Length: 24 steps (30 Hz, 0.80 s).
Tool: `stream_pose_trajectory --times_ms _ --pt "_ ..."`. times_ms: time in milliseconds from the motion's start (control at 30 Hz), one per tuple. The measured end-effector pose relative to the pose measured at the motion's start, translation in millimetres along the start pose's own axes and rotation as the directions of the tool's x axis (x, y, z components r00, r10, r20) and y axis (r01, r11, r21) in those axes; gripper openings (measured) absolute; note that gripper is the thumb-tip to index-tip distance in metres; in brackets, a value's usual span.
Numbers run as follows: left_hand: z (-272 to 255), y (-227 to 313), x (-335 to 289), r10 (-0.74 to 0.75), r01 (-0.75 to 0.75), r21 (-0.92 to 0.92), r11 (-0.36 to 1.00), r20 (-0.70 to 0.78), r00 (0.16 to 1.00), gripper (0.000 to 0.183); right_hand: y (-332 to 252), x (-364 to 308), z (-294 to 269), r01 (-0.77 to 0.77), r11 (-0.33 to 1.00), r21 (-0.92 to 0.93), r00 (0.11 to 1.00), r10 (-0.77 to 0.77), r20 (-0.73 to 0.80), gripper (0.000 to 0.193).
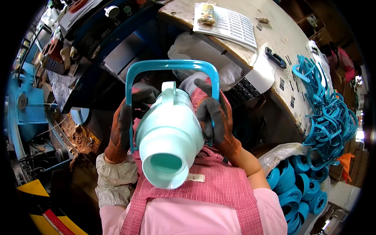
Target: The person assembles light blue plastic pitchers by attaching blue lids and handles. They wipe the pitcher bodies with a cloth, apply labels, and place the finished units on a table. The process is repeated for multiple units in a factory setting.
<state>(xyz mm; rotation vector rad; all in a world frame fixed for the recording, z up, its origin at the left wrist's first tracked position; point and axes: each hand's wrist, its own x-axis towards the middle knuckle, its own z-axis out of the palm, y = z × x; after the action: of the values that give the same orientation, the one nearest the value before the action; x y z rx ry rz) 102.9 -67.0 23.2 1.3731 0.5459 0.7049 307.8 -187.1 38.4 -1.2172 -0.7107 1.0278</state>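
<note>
A pale mint plastic jug body (172, 129) rests in my lap, its round open mouth toward me and a small loop lug at its far end. Around it stands a blue U-shaped handle (172, 65), its bar arching beyond the body. My left hand (124, 127), in a dark-palmed orange-brown work glove, is closed on the handle's left leg. On the other side my right hand (217, 119), gloved alike, grips the right leg. The lower ends of both legs are partly hidden by the gloves and the jug's sides.
A worn table (274, 43) on the right bears printed sheets (225, 27) and a pile of blue handles (325, 113). Below it, a plastic-lined bag holds several blue round parts (291, 188). Blue machinery (31, 102) stands at the left.
</note>
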Motion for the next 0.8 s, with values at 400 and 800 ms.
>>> stream_pose_trajectory --times_ms 400,800 --pt "-22 -14 -8 0.027 -0.03 -0.164 0.986 -0.021 0.999 0.034 14 16 20 0.046 0.999 0.018 0.998 -0.045 -0.044 0.034" --pt "8 -16 -18 -0.114 0.098 -0.155 0.983 -0.103 0.988 0.036 29 -4 -11 -0.095 0.949 0.301 0.977 0.031 0.212 0.062"
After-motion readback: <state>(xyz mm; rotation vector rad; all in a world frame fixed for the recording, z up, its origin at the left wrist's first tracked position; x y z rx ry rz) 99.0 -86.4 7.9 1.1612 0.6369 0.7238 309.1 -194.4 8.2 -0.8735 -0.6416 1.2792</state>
